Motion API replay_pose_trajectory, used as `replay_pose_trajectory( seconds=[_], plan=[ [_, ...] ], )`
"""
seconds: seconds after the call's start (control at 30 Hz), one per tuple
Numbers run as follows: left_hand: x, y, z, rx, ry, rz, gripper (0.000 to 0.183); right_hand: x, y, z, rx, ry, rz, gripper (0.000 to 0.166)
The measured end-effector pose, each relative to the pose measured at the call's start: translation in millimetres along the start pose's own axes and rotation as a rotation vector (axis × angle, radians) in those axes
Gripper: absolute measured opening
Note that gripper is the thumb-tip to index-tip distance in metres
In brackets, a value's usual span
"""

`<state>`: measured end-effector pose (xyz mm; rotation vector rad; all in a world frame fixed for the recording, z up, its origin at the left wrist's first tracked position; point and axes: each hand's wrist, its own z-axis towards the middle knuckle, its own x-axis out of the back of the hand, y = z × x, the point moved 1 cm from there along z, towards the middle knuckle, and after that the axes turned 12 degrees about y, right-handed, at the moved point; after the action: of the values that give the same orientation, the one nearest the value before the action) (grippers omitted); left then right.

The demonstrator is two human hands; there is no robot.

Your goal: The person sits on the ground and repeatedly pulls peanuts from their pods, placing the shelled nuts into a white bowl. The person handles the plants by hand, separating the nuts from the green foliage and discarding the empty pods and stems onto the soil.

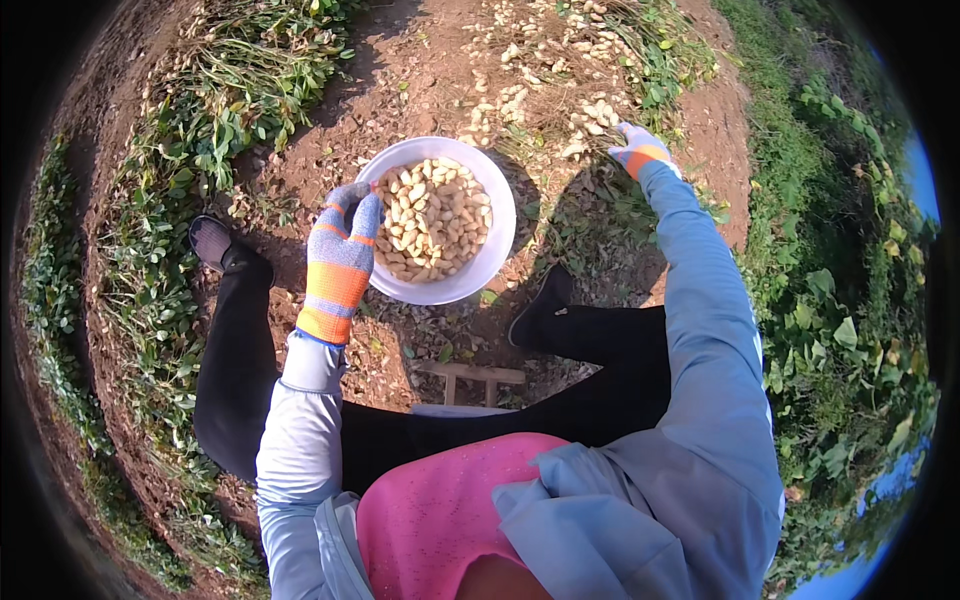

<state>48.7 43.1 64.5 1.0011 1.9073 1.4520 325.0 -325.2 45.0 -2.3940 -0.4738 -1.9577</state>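
Note:
A white plastic bucket (504, 217) stands on the soil between my feet, part filled with unshelled peanuts (439, 217). My left hand (346, 240), in a grey and orange knit glove, grips its left rim, with fingertips over the edge. Out to the right, my right hand (641, 150) wears a matching glove. Its fingers are at a cluster of peanuts (598, 116) on pulled-up peanut plants (577, 71). Whether those fingers are closed on the cluster is too small to tell.
Leafy peanut plants (247, 82) lie in a row on the left. A low wooden stool (472, 373) shows partly beneath me. My shoes (210, 241) are on either side of the bucket. Dense green growth (832, 300) borders the right side.

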Motion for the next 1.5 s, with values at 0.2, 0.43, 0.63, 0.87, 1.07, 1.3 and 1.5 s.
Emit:
replay_pose_trajectory(
  seconds=[0.2, 0.43, 0.63, 0.87, 1.07, 1.3, 1.5],
  plan=[
    [-5.5, -13.2, -1.5, -0.024, -0.079, 0.019, 0.020, -19.2, 7.7, -30.1, -0.121, 0.037, 0.161, 0.060],
    [-22.3, -23.3, -17.7, -0.013, -0.266, 0.125, 0.020, 27.5, 2.4, -71.3, -0.119, 0.014, 0.092, 0.067],
    [-46.1, -36.1, -62.7, -0.198, -0.586, 0.418, 0.022, 66.1, -21.3, -109.4, -0.101, 0.088, 0.113, 0.073],
    [-33.6, -51.5, -141.4, 0.005, -0.742, -0.037, 0.043, 96.9, -142.1, -230.1, 0.386, 0.167, 0.366, 0.051],
    [9.7, -69.7, -167.4, 0.491, -0.081, -0.285, 0.037, 26.4, -253.1, -293.0, 0.657, 0.213, 0.317, 0.025],
    [60.1, -88.0, -151.6, 0.649, 0.385, -0.493, 0.027, 26.3, -290.6, -291.8, 0.736, -0.261, 0.696, 0.044],
    [70.2, -122.7, -157.4, 0.379, 0.354, -0.339, 0.039, 1.7, -296.2, -245.4, 0.825, -0.308, 0.863, 0.075]
  ],
)
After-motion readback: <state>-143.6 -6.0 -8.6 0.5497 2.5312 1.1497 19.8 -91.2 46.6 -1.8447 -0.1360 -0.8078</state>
